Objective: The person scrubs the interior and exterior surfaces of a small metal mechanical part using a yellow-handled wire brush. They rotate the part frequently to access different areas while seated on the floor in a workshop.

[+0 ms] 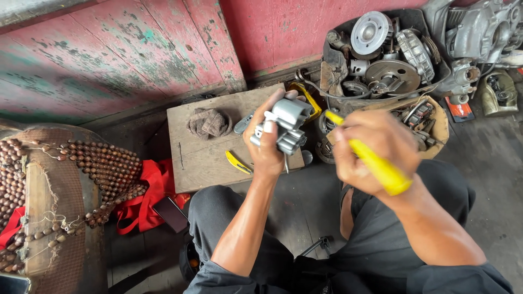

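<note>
Low in the frame, dark trousers and bent knees. Right of centre, right hand fisted around a yellow-handled tool, slightly blurred. At centre, left hand grips a grey metal part, fingers wrapped tight around it, raised above a wooden board. On the board: a rag and a yellow blade. Lower left, a red cloth and a beaded seat cover. Upper right, a tub of engine parts. Behind, a worn red wall.
</note>
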